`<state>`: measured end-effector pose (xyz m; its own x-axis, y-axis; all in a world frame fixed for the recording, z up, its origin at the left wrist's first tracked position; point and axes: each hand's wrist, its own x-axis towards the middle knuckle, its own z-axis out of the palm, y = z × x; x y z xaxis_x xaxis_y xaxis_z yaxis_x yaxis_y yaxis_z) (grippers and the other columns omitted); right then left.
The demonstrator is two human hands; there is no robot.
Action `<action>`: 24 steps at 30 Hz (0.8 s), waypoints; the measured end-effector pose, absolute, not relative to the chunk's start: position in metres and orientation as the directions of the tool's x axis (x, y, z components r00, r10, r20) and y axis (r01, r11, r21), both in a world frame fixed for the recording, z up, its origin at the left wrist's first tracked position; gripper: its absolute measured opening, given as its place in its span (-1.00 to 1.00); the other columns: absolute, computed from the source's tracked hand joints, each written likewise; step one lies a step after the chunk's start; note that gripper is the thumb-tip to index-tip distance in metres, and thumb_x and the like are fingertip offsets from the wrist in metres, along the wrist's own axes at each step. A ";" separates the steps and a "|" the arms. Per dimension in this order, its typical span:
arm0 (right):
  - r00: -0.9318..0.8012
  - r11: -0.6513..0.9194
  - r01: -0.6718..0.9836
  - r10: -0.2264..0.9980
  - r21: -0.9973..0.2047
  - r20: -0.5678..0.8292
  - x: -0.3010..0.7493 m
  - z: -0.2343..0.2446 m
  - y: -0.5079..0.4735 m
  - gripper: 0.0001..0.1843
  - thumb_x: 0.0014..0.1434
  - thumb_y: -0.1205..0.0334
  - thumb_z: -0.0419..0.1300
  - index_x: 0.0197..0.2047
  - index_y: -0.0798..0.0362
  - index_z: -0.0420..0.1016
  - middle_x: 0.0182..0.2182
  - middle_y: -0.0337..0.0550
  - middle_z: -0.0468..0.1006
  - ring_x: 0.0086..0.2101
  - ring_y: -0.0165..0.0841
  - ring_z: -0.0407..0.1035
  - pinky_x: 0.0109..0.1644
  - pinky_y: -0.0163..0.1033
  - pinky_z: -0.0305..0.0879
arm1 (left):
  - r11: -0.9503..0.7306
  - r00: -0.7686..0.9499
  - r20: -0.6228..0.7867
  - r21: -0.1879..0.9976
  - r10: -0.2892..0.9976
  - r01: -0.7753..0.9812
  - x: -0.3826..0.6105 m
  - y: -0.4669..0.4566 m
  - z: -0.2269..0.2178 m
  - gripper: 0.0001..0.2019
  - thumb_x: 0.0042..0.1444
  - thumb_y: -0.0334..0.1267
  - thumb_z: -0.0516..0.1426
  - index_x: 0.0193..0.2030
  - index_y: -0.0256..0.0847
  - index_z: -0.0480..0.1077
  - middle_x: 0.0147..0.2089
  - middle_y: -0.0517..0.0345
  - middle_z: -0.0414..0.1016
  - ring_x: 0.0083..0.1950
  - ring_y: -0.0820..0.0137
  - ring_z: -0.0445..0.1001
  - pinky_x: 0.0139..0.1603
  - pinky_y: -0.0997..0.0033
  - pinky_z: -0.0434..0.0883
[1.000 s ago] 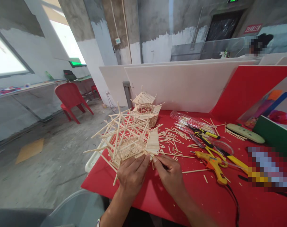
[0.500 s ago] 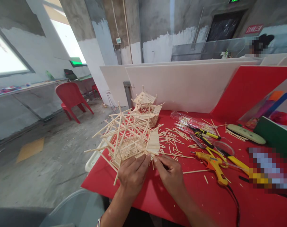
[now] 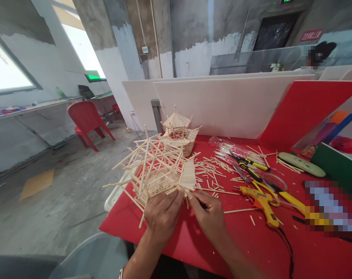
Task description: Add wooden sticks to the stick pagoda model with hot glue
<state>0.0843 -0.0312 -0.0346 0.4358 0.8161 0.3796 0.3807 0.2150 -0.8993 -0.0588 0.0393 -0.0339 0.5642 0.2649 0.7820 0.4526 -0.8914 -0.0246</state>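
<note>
A wooden stick model [image 3: 152, 162], an open frame of thin sticks with one slatted roof panel [image 3: 188, 173], stands on the red table at its left side. My left hand [image 3: 163, 211] is closed on the model's near edge, fingers pressed together by the panel's lower corner. Close beside it my right hand [image 3: 207, 211] pinches at the same corner; a small piece of stick seems to be between thumb and fingers, mostly hidden. Behind the frame rises a finished-looking stick pagoda [image 3: 177, 130] with a pointed roof.
Loose cut sticks [image 3: 210, 170] lie right of the model. Farther right are a yellow glue gun [image 3: 261, 203], yellow-handled pliers [image 3: 247, 166], and a green case [image 3: 302, 164]. White foam boards [image 3: 222, 104] stand along the back. A red chair [image 3: 87, 120] is at left, and a person [image 3: 321, 54] sits beyond.
</note>
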 end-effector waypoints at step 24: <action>0.435 0.211 0.378 0.819 -0.901 0.375 0.084 -0.034 -0.032 -0.67 0.24 0.15 0.12 -0.52 0.09 0.48 -0.56 -0.22 0.42 -0.47 -0.42 0.31 -0.36 -0.33 0.23 | -0.892 0.563 0.780 -0.014 0.274 0.452 -0.059 0.039 -0.036 -0.65 0.13 -0.41 0.19 0.08 -0.21 0.44 -0.13 0.08 0.63 -0.18 0.29 0.56 -0.17 0.30 0.43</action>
